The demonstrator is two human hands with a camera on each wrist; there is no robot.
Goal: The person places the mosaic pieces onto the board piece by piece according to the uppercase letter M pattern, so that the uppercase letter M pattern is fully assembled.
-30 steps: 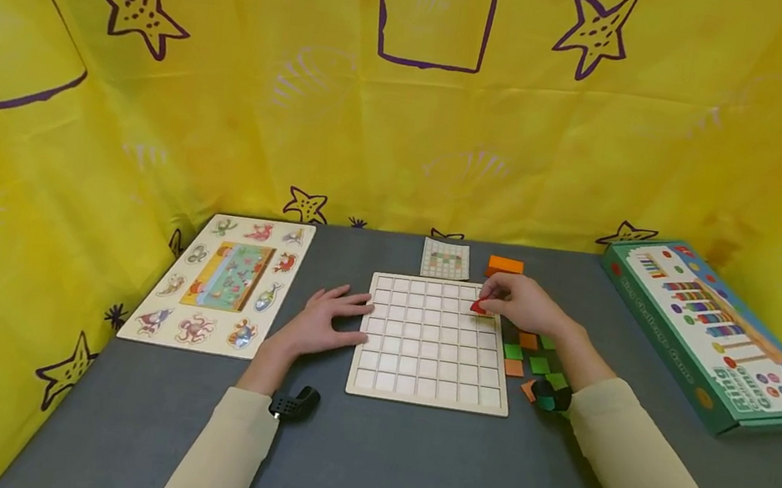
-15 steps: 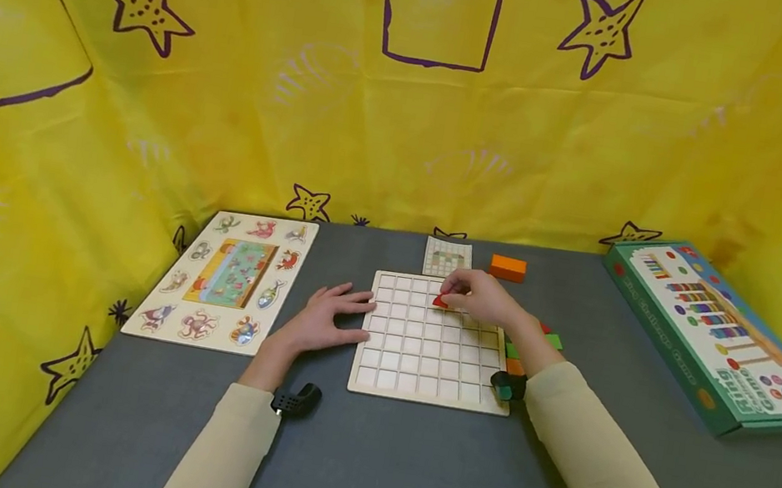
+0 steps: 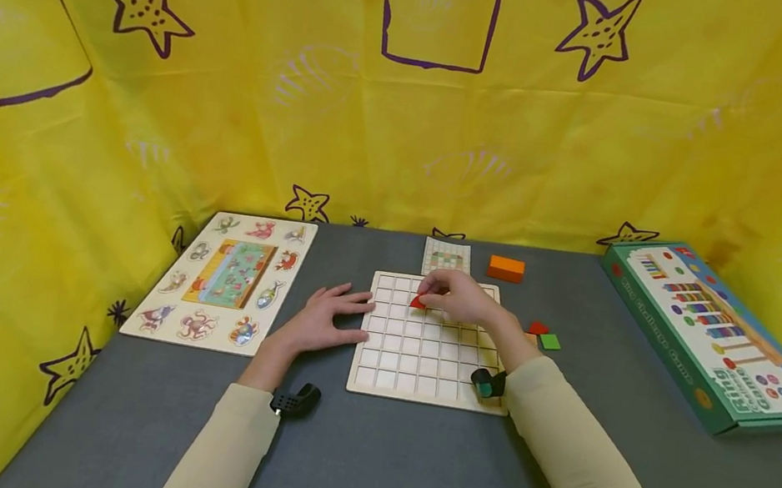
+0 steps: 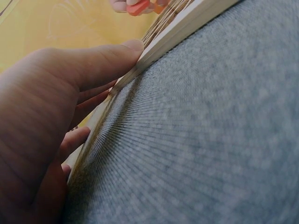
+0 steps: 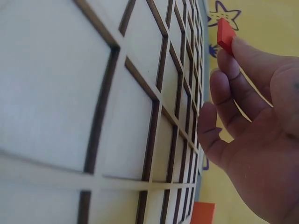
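Note:
My right hand (image 3: 459, 296) is over the far part of a pale wooden grid board (image 3: 390, 353), pinching a small red tile (image 3: 417, 303) between thumb and fingertips. In the right wrist view the red tile (image 5: 225, 35) is tilted above the grid, and the other fingers bend loosely below it. The board's square cells hold no tiles where they show. My left hand (image 3: 323, 322) lies at the board's left edge, fingers spread and fairly straight. Its thumb (image 4: 119, 56) touches the wooden rim in the left wrist view.
A red tile (image 3: 538, 328) and a green tile (image 3: 550, 342) lie right of the board, partly beside my forearm. Behind it are a pattern card (image 3: 446, 259) and an orange block (image 3: 506, 269). A sea-animal puzzle (image 3: 174, 325) lies left, a green game box (image 3: 719, 335) right.
My right hand has carried the red tile leftward across the board's far rows, from near its right corner. The forearm now covers most loose tiles. My left hand has stayed put.

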